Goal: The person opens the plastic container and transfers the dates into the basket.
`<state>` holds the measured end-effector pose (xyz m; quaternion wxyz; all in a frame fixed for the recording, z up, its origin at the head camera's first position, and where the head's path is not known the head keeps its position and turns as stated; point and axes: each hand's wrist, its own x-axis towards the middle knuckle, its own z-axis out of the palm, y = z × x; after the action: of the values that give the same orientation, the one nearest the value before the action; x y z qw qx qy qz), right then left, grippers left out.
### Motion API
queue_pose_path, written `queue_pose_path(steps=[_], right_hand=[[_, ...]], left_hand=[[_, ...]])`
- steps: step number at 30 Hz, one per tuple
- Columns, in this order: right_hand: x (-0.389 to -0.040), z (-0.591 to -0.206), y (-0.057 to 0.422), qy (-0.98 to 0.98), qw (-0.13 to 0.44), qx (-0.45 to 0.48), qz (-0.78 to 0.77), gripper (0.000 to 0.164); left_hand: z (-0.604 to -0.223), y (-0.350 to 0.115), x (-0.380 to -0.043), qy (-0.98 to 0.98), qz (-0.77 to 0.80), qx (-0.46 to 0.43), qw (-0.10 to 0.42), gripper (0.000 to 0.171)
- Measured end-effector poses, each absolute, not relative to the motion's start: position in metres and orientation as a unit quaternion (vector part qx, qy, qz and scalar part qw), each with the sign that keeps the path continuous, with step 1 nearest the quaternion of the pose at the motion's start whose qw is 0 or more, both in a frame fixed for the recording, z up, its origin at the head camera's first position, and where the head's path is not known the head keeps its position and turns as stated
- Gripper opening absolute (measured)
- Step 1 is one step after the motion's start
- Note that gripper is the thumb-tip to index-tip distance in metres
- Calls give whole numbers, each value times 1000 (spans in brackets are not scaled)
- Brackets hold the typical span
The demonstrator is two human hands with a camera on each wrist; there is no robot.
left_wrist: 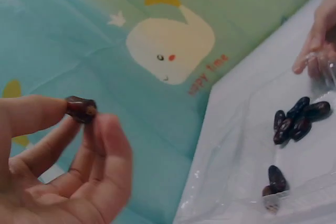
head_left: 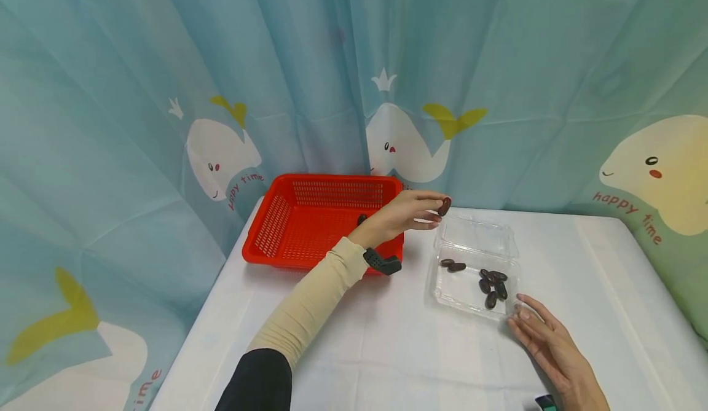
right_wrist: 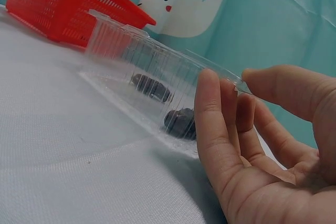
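My left hand [head_left: 412, 210] pinches a dark brown date [left_wrist: 81, 109] between thumb and fingertips, raised between the red basket [head_left: 251, 252] and the clear plastic box [head_left: 459, 297]. The box sits with its lid [head_left: 478, 234] folded back behind it. A cluster of several dates [head_left: 492, 285] lies on the right side of its floor, and two more dates [head_left: 452, 265] lie at the left. At the box's near right corner, my right hand [head_left: 555, 343] pinches the rim between thumb and fingers, as the right wrist view shows.
The red basket stands at the back left of the white table [head_left: 387, 349]. One dark date [head_left: 362, 219] shows inside it, while my left forearm hides part of the basket. A blue-green curtain [head_left: 310, 61] with printed whales hangs right behind the table.
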<state>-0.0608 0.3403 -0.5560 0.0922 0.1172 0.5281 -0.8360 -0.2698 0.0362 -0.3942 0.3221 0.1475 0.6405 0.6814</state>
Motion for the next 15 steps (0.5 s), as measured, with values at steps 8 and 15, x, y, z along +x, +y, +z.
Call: queue_pose_path(steps=[8,15], right_hand=[[-63,-554,339,523,92,122,-838,35],[-63,-554,339,515,93,122,-843,36]], left_hand=[[-404,5,-276,577,738,128,326,38],[-412,-20,-282,567,755,88,317,41]])
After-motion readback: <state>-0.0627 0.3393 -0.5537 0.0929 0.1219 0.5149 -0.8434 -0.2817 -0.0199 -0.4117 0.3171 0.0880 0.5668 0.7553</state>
